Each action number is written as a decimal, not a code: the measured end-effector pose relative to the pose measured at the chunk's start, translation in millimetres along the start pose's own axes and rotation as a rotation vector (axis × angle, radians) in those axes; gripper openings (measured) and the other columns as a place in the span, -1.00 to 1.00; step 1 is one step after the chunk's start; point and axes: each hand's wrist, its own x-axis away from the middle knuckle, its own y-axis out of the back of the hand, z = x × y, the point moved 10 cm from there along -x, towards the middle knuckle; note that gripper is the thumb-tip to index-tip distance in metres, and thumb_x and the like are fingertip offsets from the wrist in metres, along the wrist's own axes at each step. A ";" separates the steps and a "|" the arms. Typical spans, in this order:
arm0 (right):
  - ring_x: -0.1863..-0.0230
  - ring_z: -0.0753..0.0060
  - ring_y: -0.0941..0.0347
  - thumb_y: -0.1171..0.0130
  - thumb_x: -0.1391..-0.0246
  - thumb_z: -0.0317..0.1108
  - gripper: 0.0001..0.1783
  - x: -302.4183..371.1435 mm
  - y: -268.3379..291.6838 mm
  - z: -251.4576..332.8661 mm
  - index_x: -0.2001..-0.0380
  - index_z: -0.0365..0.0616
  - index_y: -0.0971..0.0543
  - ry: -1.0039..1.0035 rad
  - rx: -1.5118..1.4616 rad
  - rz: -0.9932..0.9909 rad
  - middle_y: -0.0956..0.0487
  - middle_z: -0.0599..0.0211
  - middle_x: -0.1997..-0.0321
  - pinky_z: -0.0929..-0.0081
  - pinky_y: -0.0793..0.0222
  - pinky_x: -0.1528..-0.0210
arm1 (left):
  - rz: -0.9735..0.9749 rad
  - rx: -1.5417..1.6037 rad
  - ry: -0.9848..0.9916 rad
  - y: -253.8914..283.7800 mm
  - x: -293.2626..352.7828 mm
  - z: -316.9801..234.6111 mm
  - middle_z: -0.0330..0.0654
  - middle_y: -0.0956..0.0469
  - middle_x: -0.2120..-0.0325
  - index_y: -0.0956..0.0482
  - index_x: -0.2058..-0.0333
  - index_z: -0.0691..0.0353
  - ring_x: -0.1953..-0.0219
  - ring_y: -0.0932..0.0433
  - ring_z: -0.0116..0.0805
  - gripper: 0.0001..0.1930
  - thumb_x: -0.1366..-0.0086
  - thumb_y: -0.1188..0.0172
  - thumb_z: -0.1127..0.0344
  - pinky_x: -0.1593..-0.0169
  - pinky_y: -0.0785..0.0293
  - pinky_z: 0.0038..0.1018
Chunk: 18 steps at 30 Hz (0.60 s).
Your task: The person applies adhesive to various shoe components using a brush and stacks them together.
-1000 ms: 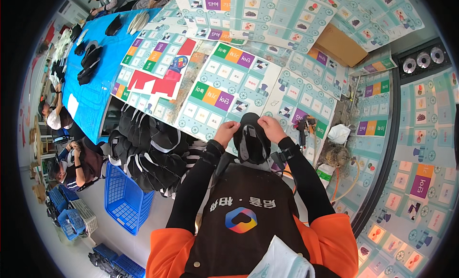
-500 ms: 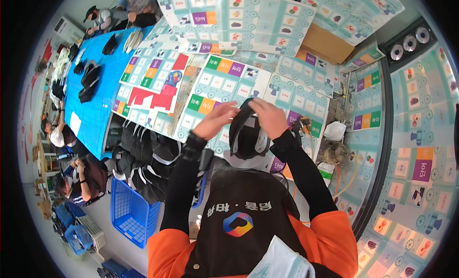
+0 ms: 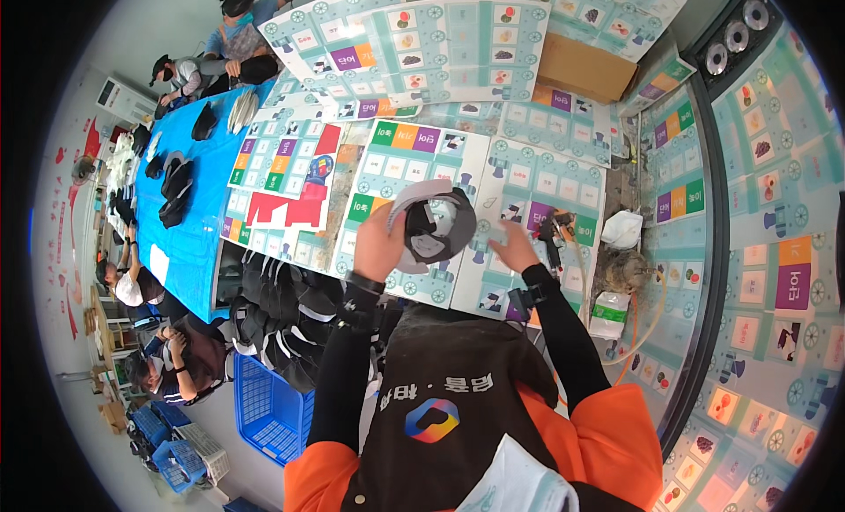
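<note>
A black and grey cap (image 3: 459,215) is held over the table, its grey brim toward the left and its hollow partly showing a pale, shiny inside. My left hand (image 3: 378,245) is closed on the brim side of the cap. To the right of the cap, my right hand (image 3: 515,248) is apart from it, fingers spread and holding nothing. Under both hands lie printed teal and white sheets (image 3: 398,167) that cover the tabletop. Just beyond the right hand lies a dark hand tool (image 3: 553,235) by a pale hose.
Many dark caps (image 3: 299,288) hang below the table's left edge, above a blue basket (image 3: 275,415). A blue-covered table (image 3: 189,248) holds more caps. A cardboard piece (image 3: 585,68) and a white, crumpled item (image 3: 622,230) are at the right. Several people work at the left.
The cap has turned so its grey brim lies at the left, held by my left hand. My right hand has let go of it and moved right and down.
</note>
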 end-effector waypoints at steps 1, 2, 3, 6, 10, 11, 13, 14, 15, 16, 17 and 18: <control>-0.26 -0.25 -0.29 -0.34 -0.02 -0.23 -0.35 5.5 13.3 -20.1 -0.12 -0.33 -0.40 -0.022 0.228 -0.090 -0.43 -0.21 -0.14 0.01 -0.23 -0.28 | -0.022 -0.088 -0.049 -10.9 -1.4 6.1 0.21 -0.62 0.20 -0.60 0.06 0.35 0.14 -0.59 0.26 -0.73 -0.36 -0.14 0.33 0.13 -0.52 -0.06; -0.25 -0.28 -0.27 -0.29 0.01 -0.35 -0.43 11.2 35.6 -28.5 -0.06 -0.34 -0.41 -0.179 0.362 -0.129 -0.43 -0.17 -0.05 -0.03 -0.17 -0.30 | -0.015 -0.130 -0.057 -20.8 -2.2 7.1 0.19 -0.62 0.20 -0.59 0.06 0.34 0.16 -0.59 0.25 -0.74 -0.35 -0.14 0.33 0.14 -0.53 -0.05; -0.25 -0.25 -0.27 -0.28 0.03 -0.40 -0.49 16.5 48.1 -33.3 0.00 -0.35 -0.40 -0.134 0.534 -0.195 -0.40 -0.15 -0.05 -0.01 -0.32 -0.22 | -0.003 -0.169 -0.074 -31.1 -4.3 3.1 0.17 -0.62 0.20 -0.58 0.06 0.33 0.17 -0.60 0.23 -0.74 -0.35 -0.14 0.33 0.15 -0.53 -0.04; -0.23 -0.20 -0.25 -0.30 0.01 -0.40 -0.46 35.7 52.6 -89.1 -0.02 -0.37 -0.36 -0.316 0.693 -0.270 -0.33 -0.13 -0.12 0.10 -0.51 -0.05 | 0.161 -0.295 -0.057 -76.3 -8.9 15.2 0.12 -0.60 0.19 -0.57 0.09 0.32 0.18 -0.58 0.22 -0.75 -0.35 -0.13 0.31 0.13 -0.52 -0.04; -0.21 -0.14 -0.25 -0.30 -0.02 -0.38 -0.43 37.4 65.5 -111.9 -0.06 -0.34 -0.32 -0.328 0.840 -0.328 -0.27 -0.06 -0.18 0.20 -0.61 0.09 | 0.290 -0.303 -0.102 -102.2 -9.3 2.7 0.08 -0.57 0.17 -0.56 0.12 0.32 0.21 -0.58 0.21 -0.77 -0.33 -0.11 0.32 0.15 -0.53 -0.02; -0.21 -0.13 -0.25 -0.31 -0.03 -0.36 -0.41 38.7 71.7 -120.6 -0.08 -0.34 -0.31 -0.454 0.777 -0.279 -0.27 -0.04 -0.17 0.20 -0.60 0.08 | 0.292 -0.305 -0.102 -104.5 -10.1 3.8 0.08 -0.57 0.17 -0.56 0.12 0.32 0.21 -0.58 0.21 -0.77 -0.33 -0.11 0.32 0.15 -0.53 -0.02; -0.19 -0.11 -0.25 -0.34 -0.01 -0.31 -0.36 35.3 77.5 -123.9 -0.09 -0.31 -0.31 -0.450 0.758 -0.261 -0.32 -0.01 -0.13 0.07 -0.56 0.06 | 0.249 -0.318 -0.171 -105.1 -10.9 -0.8 0.02 -0.56 0.19 -0.55 0.16 0.28 0.26 -0.60 0.18 -0.81 -0.31 -0.12 0.34 0.21 -0.55 -0.04; -0.19 -0.12 -0.25 -0.34 0.00 -0.28 -0.35 29.4 72.5 -129.0 -0.10 -0.30 -0.31 -0.434 0.857 -0.146 -0.33 -0.01 -0.13 -0.01 -0.51 0.05 | 0.251 -0.320 -0.172 -106.4 -12.3 -0.9 0.02 -0.56 0.19 -0.55 0.16 0.28 0.26 -0.60 0.18 -0.81 -0.31 -0.12 0.34 0.21 -0.55 -0.04; -0.18 -0.13 -0.25 -0.34 0.00 -0.25 -0.33 25.0 65.5 -133.7 -0.11 -0.29 -0.31 -0.414 0.954 -0.029 -0.34 -0.01 -0.12 -0.08 -0.47 0.05 | 0.267 -0.333 -0.169 -109.1 -13.7 -0.2 0.02 -0.56 0.19 -0.55 0.16 0.28 0.26 -0.60 0.17 -0.81 -0.30 -0.12 0.35 0.21 -0.55 -0.04; -0.11 -0.10 -0.36 -0.34 0.04 -0.20 -0.40 27.4 73.0 -140.3 -0.05 -0.20 -0.41 -0.489 0.883 -0.083 -0.40 0.05 -0.11 -0.18 -0.41 0.06 | 0.282 -0.346 -0.166 -111.6 -13.9 0.5 0.01 -0.56 0.18 -0.55 0.17 0.28 0.26 -0.60 0.17 -0.81 -0.28 -0.12 0.36 0.21 -0.56 -0.05; -0.11 -0.10 -0.36 -0.34 0.04 -0.20 -0.40 26.9 74.5 -134.4 -0.05 -0.20 -0.41 -0.483 0.883 -0.082 -0.40 0.05 -0.11 -0.18 -0.41 0.06 | 0.278 -0.348 -0.162 -111.8 -14.2 1.8 0.01 -0.56 0.18 -0.55 0.17 0.28 0.26 -0.60 0.17 -0.81 -0.28 -0.12 0.36 0.21 -0.56 -0.05; -0.03 -0.10 -0.44 -0.33 0.04 -0.24 -0.49 29.5 77.3 -129.8 0.01 -0.17 -0.47 -0.468 0.566 -0.161 -0.47 0.06 -0.05 -0.17 -0.41 0.07 | 0.267 -0.337 -0.160 -111.9 -14.3 2.3 0.01 -0.56 0.19 -0.55 0.18 0.28 0.26 -0.61 0.16 -0.81 -0.27 -0.12 0.37 0.21 -0.56 -0.05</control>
